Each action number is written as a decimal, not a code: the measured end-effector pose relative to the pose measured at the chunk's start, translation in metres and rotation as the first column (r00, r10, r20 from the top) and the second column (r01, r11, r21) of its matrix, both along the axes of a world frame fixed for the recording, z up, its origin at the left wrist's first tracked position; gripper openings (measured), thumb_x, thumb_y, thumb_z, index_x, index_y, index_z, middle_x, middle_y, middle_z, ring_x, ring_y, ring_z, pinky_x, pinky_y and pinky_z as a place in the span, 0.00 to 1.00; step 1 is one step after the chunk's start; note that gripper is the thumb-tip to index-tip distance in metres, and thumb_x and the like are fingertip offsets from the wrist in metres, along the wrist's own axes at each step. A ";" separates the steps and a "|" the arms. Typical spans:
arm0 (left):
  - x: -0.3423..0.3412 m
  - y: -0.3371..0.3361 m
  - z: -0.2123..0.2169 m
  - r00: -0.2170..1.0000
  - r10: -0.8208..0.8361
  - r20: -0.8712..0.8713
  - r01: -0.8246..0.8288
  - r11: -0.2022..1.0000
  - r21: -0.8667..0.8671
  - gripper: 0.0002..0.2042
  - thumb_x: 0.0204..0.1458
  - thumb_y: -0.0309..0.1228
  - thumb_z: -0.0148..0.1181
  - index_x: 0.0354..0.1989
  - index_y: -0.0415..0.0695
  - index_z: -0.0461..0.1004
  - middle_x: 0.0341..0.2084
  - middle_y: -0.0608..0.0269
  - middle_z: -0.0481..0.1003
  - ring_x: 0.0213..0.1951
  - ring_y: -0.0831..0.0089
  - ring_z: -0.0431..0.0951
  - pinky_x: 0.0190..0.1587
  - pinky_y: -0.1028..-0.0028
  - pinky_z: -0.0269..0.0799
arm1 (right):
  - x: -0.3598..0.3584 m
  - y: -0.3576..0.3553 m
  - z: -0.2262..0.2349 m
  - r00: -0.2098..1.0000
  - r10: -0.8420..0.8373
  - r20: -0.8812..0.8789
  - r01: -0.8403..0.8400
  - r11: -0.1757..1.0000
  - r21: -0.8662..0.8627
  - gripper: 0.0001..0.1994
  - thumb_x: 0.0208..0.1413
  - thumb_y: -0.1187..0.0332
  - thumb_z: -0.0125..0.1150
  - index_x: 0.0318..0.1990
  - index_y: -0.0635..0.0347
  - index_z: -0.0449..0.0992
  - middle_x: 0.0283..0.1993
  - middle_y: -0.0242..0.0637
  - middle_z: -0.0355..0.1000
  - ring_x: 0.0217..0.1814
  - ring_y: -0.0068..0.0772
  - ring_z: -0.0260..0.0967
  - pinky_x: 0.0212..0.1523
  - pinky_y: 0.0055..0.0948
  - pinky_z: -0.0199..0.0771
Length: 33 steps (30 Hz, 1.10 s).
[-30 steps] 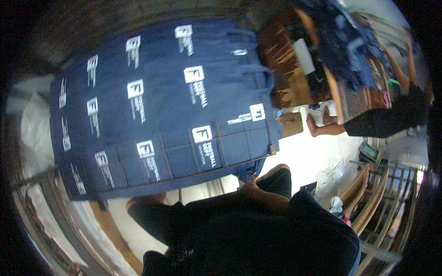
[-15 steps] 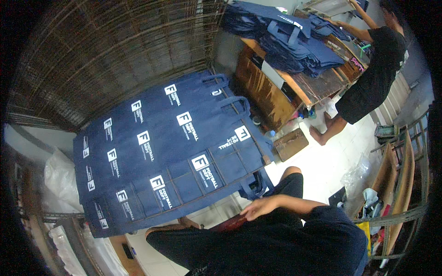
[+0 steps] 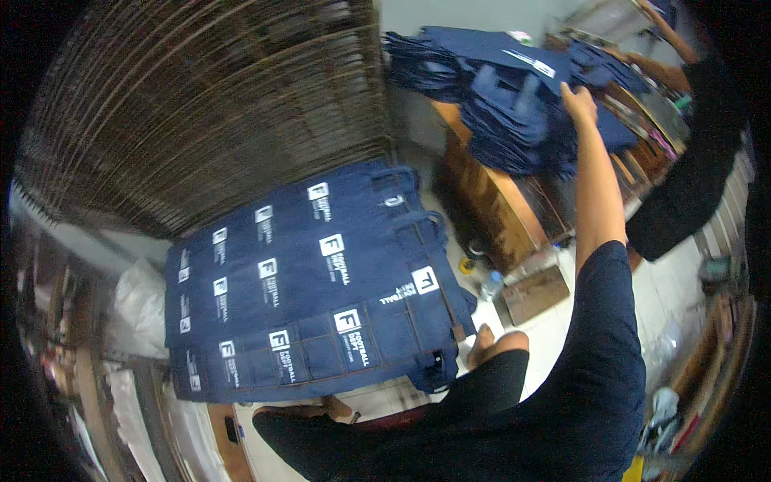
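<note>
My right arm stretches up to a pile of navy cloth bags [image 3: 506, 120] on a wooden table at the upper right. My right hand [image 3: 580, 106] is closed at the edge of the top navy bag [image 3: 514, 55], which has a white print; the fingers are partly hidden and a little blurred. My left hand is out of the picture. In front of me, navy bags with white prints [image 3: 297, 313] lie flat side by side in overlapping rows, a thin metal frame showing along their near edge. Some handles [image 3: 422, 221] stick out at their right side.
The wooden table [image 3: 502, 201] stands at the right, a co-worker in dark clothes [image 3: 707, 161] behind it. A wooden block [image 3: 536, 296] and a plastic bottle [image 3: 491, 285] are on the white floor. A tall wire rack [image 3: 217, 104] rises behind the bags; a white plastic sack [image 3: 140, 309] sits at left.
My right hand has gone from near my lap up and right to the bag pile, closing on the top bag. The view has shifted. The co-worker still has an arm raised.
</note>
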State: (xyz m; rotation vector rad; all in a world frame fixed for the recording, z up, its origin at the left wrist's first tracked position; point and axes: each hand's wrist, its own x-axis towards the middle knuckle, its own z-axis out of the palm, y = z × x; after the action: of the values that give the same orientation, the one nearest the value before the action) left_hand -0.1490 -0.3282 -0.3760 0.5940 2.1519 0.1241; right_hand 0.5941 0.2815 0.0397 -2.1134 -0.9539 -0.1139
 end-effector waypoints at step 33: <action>0.176 0.150 0.360 0.475 -0.717 0.510 -0.572 0.189 0.798 0.34 0.52 0.32 0.62 0.65 0.42 0.51 0.56 0.57 0.61 0.56 0.68 0.63 0.54 0.70 0.66 | -0.504 -0.346 0.032 -0.052 0.976 -0.213 -0.448 0.167 0.878 0.24 0.54 0.84 0.50 0.60 0.67 0.62 0.56 0.42 0.66 0.47 0.22 0.68 0.44 0.18 0.69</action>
State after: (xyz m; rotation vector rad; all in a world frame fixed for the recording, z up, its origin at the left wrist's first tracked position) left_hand 0.0268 -0.1783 -0.0161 1.0545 0.5516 1.5921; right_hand 0.0906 -0.0647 0.0721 -0.4578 -1.1679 1.0294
